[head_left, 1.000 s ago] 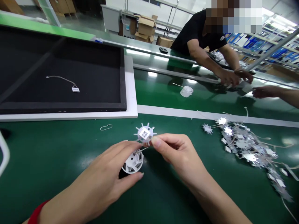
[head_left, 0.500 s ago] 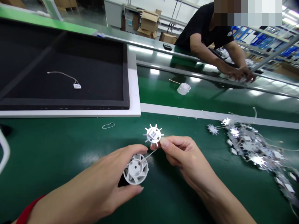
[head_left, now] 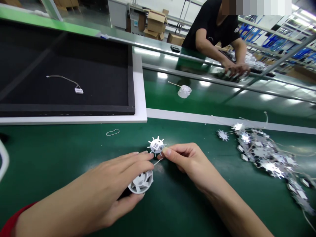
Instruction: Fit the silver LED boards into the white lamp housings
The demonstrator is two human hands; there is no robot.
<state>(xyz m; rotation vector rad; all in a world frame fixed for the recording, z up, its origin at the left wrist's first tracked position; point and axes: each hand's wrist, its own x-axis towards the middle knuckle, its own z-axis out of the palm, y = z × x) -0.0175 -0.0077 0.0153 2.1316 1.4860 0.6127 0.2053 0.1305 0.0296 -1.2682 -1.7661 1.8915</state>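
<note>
My left hand point(head_left: 116, 184) is curled round a round white plastic housing point(head_left: 142, 184) with spokes inside, and its fingers cover the upper part of it. Between the thumb and fingers of my right hand point(head_left: 184, 156) is a silvery star-shaped plate point(head_left: 157, 145) with thin prongs and a small label. A thin white wire point(head_left: 158, 161) runs from near the right fingertips down to the housing, where the left fingers hide its end. Both hands work close together just above the green table.
To the right lies a heap of star-shaped plates point(head_left: 261, 151) with wires. A white cylindrical housing point(head_left: 184, 92) is on the far green strip. A black panel in a white frame point(head_left: 140, 89) fills the left, with a small wired part point(head_left: 79, 90). A co-worker's hands point(head_left: 235, 69) work across the table.
My left fingers have moved over the top of the housing, covering where the wire enters. The plate has shifted slightly left and down. Beyond the strip, the co-worker's hands have moved left.
</note>
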